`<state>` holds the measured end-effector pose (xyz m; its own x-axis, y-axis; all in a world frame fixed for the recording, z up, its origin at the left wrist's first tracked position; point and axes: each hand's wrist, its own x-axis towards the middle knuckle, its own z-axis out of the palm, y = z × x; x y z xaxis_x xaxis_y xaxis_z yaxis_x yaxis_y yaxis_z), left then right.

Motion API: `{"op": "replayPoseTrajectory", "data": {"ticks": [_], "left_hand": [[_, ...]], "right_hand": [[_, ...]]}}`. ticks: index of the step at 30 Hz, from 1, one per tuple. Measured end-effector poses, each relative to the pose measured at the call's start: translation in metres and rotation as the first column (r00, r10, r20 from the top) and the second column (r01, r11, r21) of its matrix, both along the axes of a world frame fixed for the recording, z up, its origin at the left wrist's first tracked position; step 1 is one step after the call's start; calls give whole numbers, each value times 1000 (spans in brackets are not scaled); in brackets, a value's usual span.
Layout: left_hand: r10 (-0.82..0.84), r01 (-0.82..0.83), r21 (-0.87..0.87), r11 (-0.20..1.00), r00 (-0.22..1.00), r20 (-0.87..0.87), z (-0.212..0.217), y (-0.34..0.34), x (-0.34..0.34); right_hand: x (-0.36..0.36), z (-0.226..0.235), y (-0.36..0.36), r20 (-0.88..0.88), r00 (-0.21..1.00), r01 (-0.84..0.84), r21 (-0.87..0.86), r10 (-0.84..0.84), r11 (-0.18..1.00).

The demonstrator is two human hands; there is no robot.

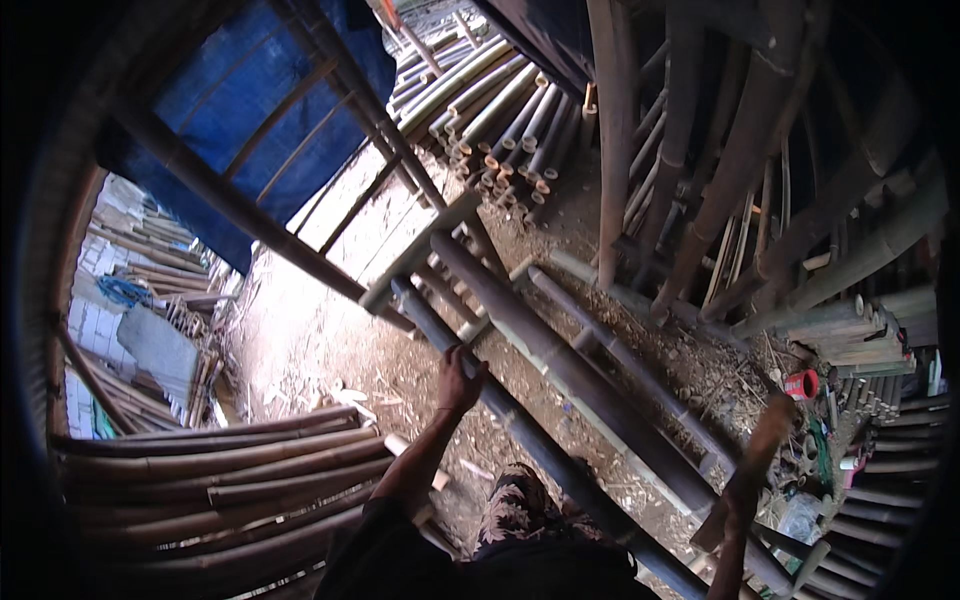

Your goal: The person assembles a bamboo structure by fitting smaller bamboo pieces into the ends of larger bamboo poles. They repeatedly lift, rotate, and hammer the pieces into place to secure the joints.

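Note:
A long dark bamboo pole (520,420) runs slantwise from the wooden frame's crossbar (425,250) down to the lower right. My left hand (462,380) is closed over its upper part. On the right, my right hand (738,508) grips a brown club-like wooden piece (768,440), which is tilted up and blurred at its upper end; its exact kind cannot be made out. Beside the held pole lies a thicker bamboo pole (570,370), roughly parallel to it. A thinner bamboo rail (625,355) stands farther right.
Cut bamboo poles (500,120) are piled at the back. More poles (240,470) lie stacked at lower left. A blue tarp (260,110) hangs at upper left. Upright bamboo posts (615,150) stand at right, with a red container (800,384) near them. Shavings litter the ground.

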<state>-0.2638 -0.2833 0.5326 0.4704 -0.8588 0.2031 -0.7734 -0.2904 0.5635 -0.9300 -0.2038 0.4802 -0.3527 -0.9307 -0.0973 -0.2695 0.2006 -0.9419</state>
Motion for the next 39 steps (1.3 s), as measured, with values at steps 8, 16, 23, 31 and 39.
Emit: {"op": "replayPoseTrajectory", "data": {"ticks": [8,16,23,31,39], "left_hand": [[22,-39,237,971,997,73,-4,-190,245],[-172,465,551,693,849,-500,-67,-405,317],[-198,476,420,773,809,-553,-89,-422,330],[-149,546,414,728,716,-682,-102,-431,349],[-131,492,449,746,769,-625,-106,-428,341]], "right_hand": [[368,117,-244,3,903,-421,198,429,885],[627,75,-384,-157,790,-563,197,593,802],[750,90,-489,-314,758,-553,154,572,819],[770,2,-532,-601,497,-689,166,626,706],[788,26,-523,-427,630,-678,105,649,727]]}}
